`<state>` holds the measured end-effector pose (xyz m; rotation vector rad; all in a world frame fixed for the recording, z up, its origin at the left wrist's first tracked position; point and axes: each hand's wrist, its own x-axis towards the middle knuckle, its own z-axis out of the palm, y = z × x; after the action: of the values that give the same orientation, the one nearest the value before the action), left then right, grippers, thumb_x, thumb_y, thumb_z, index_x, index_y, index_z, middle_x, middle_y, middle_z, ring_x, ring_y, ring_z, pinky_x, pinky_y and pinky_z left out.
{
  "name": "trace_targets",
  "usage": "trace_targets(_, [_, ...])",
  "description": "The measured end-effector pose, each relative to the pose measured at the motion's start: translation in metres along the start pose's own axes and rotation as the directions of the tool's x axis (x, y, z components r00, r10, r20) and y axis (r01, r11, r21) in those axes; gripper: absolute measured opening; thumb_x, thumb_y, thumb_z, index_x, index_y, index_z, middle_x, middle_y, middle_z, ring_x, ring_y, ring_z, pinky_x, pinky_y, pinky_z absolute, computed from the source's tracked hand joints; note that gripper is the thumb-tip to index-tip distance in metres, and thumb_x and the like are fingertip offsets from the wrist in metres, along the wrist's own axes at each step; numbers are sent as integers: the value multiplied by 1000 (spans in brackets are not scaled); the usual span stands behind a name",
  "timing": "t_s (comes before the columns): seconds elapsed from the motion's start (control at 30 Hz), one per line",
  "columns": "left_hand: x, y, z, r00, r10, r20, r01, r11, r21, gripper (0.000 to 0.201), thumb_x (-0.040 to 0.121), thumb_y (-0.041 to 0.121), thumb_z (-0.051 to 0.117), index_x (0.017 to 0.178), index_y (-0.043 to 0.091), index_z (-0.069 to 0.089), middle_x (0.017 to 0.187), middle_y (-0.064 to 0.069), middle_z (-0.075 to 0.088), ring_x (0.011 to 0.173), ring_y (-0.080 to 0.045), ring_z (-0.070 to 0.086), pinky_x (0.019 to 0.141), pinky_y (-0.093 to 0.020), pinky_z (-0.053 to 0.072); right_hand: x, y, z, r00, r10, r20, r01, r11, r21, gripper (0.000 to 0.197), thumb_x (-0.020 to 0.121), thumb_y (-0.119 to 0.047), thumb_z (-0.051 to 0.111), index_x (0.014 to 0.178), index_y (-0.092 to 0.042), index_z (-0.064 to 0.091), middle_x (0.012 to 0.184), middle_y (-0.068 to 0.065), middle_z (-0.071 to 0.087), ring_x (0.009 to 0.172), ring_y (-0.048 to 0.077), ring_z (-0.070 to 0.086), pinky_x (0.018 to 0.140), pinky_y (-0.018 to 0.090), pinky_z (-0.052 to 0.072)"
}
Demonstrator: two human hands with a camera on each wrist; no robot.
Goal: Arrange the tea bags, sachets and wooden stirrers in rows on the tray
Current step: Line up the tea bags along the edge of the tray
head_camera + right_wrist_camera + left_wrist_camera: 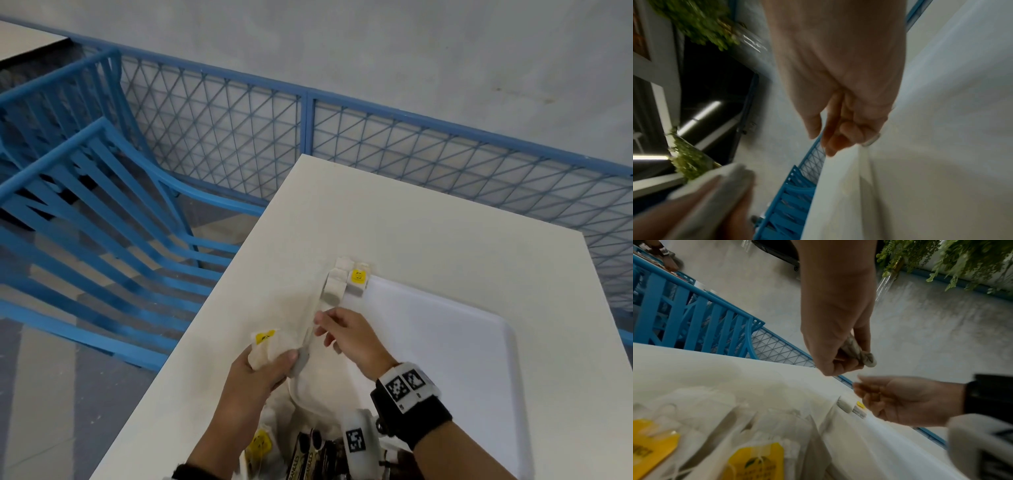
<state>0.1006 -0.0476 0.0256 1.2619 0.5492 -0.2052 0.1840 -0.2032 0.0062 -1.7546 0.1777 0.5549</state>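
broadly, a long white rectangular table (394, 222) fills the head view, with blue slatted metal chairs (102, 212) and a blue wire-mesh fence (445, 164) beside and behind it. on the table lies a flat white plastic tray with rounded corners (445, 342). at the tray's far left corner sits a short cluster of pale paper tea bags (337, 281), the rightmost showing a yellow tag (358, 277); whether the cluster rests inside the rim or straddles it cannot be told. at the near edge of the table lies a loose heap of more yellow-tagged tea bags (754, 456) and dark printed sachets (308, 459), partly hidden by the forearms. the left hand (263, 373) is curled around a small bundle of tea bags with a yellow tag (265, 347), held just left of the tray. the right hand (352, 337), wearing a black wrist strap with a marker-covered white block (407, 385), hovers over the tray's left edge, fingers loosely bent and holding nothing visible.
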Motion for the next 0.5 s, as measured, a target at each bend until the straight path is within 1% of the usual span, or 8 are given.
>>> trace_targets(0.07, [-1,1,1,1000,7,6,-7,1000,3,28,73,12,73,100,10,66,91,-9,74,84,-22,70,65,-26,55,-22,-7,2,986,-16,163,4,997,74,21,95,-27,51,85,-12,63,74,-3,63,59,9,53,50,18,39])
trace_targets(0.13, [-1,1,1,1000,8,29,-8,1000,1,36,69,18,79,101,7,66,91,-11,73,85,-24,68,67,-28,55,-38,-8,2,962,-30,272,5,996,93,18,94,-25,52,88,-12,63,77,-3,63,62,10,55,53,18,42])
trace_targets(0.2, [-1,1,1,999,24,43,-26,999,40,54,57,34,86,100,6,69,91,-13,73,84,-24,67,70,-31,54,-48,-6,1,954,-56,293,30,995,93,9,91,-18,58,92,-11,63,80,-1,64,62,10,56,56,18,45])
trace_targets(0.27, [-3,1,2,998,51,30,-53,996,76,65,46,44,81,98,6,70,88,-13,72,80,-21,64,69,-31,50,-54,-2,1,961,-80,263,51,992,117,5,88,-13,62,91,-9,63,82,6,64,62,11,56,58,19,47])
trace_targets(0.33, [-4,1,5,998,62,23,-63,994,85,60,50,41,81,97,6,69,80,-7,71,73,-14,61,64,-26,49,-58,1,0,968,-85,238,45,985,167,5,86,-10,64,90,-7,62,86,13,65,64,11,59,62,20,49])
trace_targets(0.4, [-7,2,7,998,56,14,-57,995,87,42,62,31,80,94,7,67,67,3,67,61,-6,58,57,-20,46,-62,4,0,974,-82,213,32,972,231,4,86,-7,63,89,-6,61,84,12,65,67,11,62,66,21,51])
trace_targets(0.43, [-8,2,8,999,50,6,-50,995,88,35,68,27,80,93,7,66,63,5,66,58,-5,56,56,-20,45,-63,6,-1,978,-76,194,21,962,272,3,86,-5,62,89,-5,60,82,10,65,68,12,63,67,21,52])
trace_targets(0.5, [-8,0,7,999,32,-11,-31,996,83,26,77,25,74,93,7,65,68,0,66,63,-10,57,61,-24,45,-63,12,-3,988,-46,151,-12,931,365,4,86,0,60,87,-4,58,79,8,67,69,13,65,68,21,53])
